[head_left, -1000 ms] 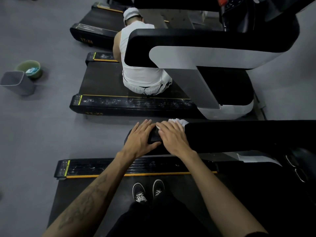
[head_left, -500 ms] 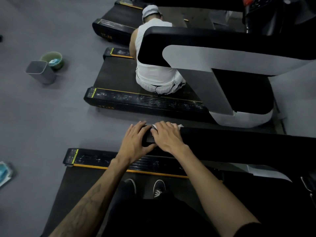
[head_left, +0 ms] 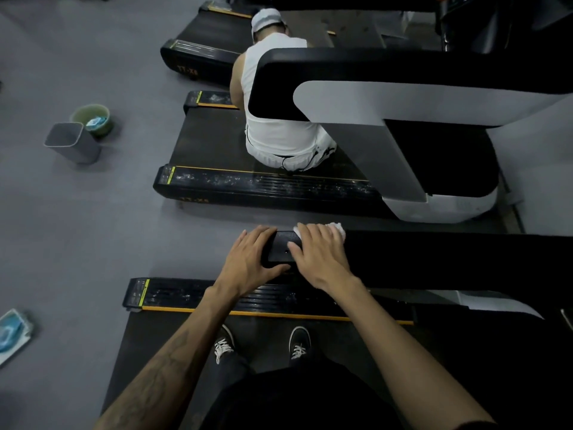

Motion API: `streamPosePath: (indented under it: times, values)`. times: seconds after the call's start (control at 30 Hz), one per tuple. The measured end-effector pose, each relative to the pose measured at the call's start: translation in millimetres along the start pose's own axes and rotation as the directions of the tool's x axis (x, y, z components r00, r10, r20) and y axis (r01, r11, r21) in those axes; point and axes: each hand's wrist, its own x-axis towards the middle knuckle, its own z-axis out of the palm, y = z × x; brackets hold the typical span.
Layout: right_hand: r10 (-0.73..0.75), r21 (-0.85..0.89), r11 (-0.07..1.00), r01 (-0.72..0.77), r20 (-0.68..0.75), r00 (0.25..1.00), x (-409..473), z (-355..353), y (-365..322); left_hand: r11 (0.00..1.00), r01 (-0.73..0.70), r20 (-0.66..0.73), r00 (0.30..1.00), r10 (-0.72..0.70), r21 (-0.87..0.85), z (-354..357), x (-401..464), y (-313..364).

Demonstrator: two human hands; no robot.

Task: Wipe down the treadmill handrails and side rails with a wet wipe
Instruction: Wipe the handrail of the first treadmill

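Head view: at the centre, the black handrail [head_left: 434,259] runs off toward 3 o'clock, its blunt end near the middle. The left hand [head_left: 248,262] wraps that end, fingers over the top and thumb underneath, gripping it. Just to its 3 o'clock the right hand [head_left: 319,259] lies with fingers spread, pressing the white wet wipe [head_left: 336,228] on the rail's top; the wipe peeks out past the fingertips at 12 o'clock. Below the hands, toward 6 o'clock, is the side rail [head_left: 217,297] with its yellow edge. At 12 o'clock a person in white [head_left: 279,119] sits on the neighbouring treadmill [head_left: 217,144]. At 10 o'clock stand a grey bin [head_left: 73,144] and a green bucket [head_left: 93,114], touching
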Motion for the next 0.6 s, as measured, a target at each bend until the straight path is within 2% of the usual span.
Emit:
streamPosePath:
  times: [0.07,0.13,0.27,0.33,0.43,0.53,0.6]
  values:
    - [0.017,-0.005,1.0,-0.017,0.038,0.999,7,-1,-18,1.0,0.008,0.005,1.0,-0.008,0.0,-1,0,2]
    - [-0.03,0.009,1.0,0.029,0.036,0.999,7,0,-22,1.0,0.025,0.017,1.0,-0.025,-0.007,-3,1,3]
    - [-0.198,0.029,0.979,0.201,-0.082,0.977,-14,6,3,1.0,0.016,-0.001,1.0,-0.016,0.008,-1,0,1]
    - [-0.218,0.004,0.975,0.221,-0.154,0.964,-29,13,20,1.0,0.016,-0.013,1.0,-0.016,0.007,1,-1,0]
    - [-0.117,0.009,0.993,0.121,-0.2,0.973,-37,16,26,1.0,0.021,-0.028,0.999,-0.021,-0.012,1,-2,5]
    - [0.071,0.049,0.997,-0.063,-0.181,0.981,-25,16,4,0.999,0.037,-0.025,0.999,-0.037,-0.004,-2,-2,7]
    - [0.143,0.053,0.989,-0.136,-0.168,0.975,-16,19,-15,0.998,0.05,-0.012,0.999,-0.05,-0.022,-2,-2,8]
